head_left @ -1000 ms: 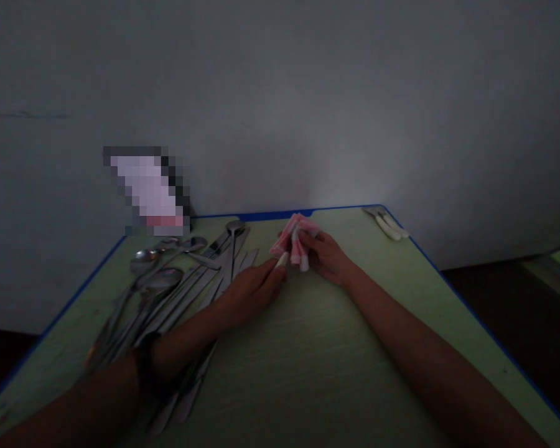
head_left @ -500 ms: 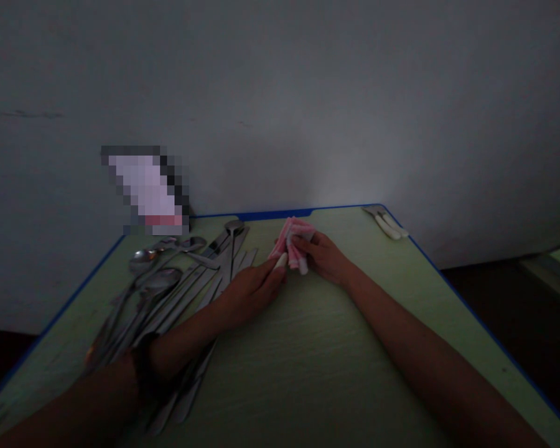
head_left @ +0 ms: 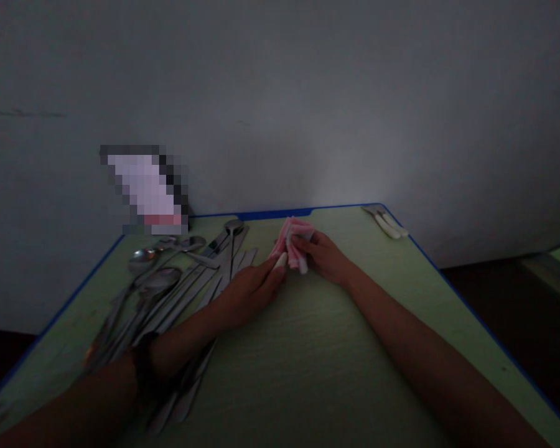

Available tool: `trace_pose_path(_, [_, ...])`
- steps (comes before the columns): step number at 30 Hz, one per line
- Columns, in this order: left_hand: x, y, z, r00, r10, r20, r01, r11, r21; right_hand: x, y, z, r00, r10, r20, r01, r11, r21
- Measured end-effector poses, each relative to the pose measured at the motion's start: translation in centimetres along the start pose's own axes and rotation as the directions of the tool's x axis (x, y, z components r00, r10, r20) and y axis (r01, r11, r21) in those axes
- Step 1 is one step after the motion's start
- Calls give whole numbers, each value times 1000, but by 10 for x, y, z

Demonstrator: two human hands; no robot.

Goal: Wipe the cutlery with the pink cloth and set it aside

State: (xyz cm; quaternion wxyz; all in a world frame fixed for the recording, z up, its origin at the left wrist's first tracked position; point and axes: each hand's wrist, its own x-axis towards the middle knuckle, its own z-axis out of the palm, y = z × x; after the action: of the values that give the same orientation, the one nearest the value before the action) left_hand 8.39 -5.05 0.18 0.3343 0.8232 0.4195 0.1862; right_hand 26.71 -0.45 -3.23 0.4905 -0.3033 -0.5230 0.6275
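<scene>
A pink and white folded cloth [head_left: 293,242] is bunched on the green table [head_left: 317,348] near its far edge. My right hand [head_left: 325,256] is closed around the cloth from the right. My left hand [head_left: 249,287] pinches a white-handled utensil [head_left: 280,261] whose far end goes into the cloth. A pile of several metal spoons and knives [head_left: 177,283] lies just left of my left forearm. The light is dim and the wrapped part of the utensil is hidden.
Two white-handled utensils [head_left: 386,222] lie at the table's far right corner. A blurred-out object [head_left: 144,190] stands at the far left against the grey wall. The table has a blue edge [head_left: 261,214]; dark floor lies to the right.
My right hand has worked the cloth slightly around the utensil, pulling it a little closer together. Both arms stay in nearly the same place.
</scene>
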Motion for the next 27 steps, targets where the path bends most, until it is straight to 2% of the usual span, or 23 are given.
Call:
trace_pose_path(16, [1,3,-3,1000,7,30,-8,999,40,-1,-3,2,1000,20,-3,-19,995,95])
trace_pose_path(27, [1,-1,-1,1000,3,24,-4,999,44,-1,-3,3,999,39,-15,-37,996,87])
